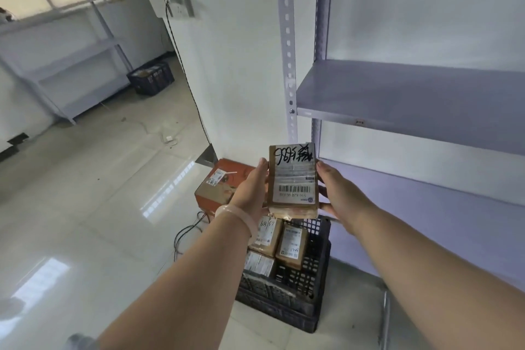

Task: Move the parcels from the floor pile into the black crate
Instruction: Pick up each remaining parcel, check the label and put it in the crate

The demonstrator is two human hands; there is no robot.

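1. You're holding the brown cardboard parcel (292, 182), with its white barcode label and black marker scrawl, upright in the air. It sits just above the far end of the black plastic lattice crate (312, 273) and is not in it yet.
2. Your left hand (251, 187) grips the parcel's left edge with the thumb on the front. The fingers are hidden behind the box, so I'm assuming they wrap the back.
3. Your right hand (338, 193) pinches the right edge, fingertips on the side and thumb near the bottom corner.
4. The label faces you, so the two-hand hold looks like a label read or a re-orient before the drop, not a weight issue.
5. The crate stands on the floor beside the grey metal shelving unit (412, 94). Inside I count at least three smaller brown labelled parcels (292, 244), packed flat toward the left and centre.
6. There is bare crate bottom on the right side and the near side. Lay this one flat there, because standing upright it would tip onto the others.
7. An orange-brown carton (224, 182) sits on the floor just beyond the crate. It is probably part of the pile, so the task looks partway done.
8. A black cable (184, 233) loops on the floor to the left of the crate. Watch your feet.
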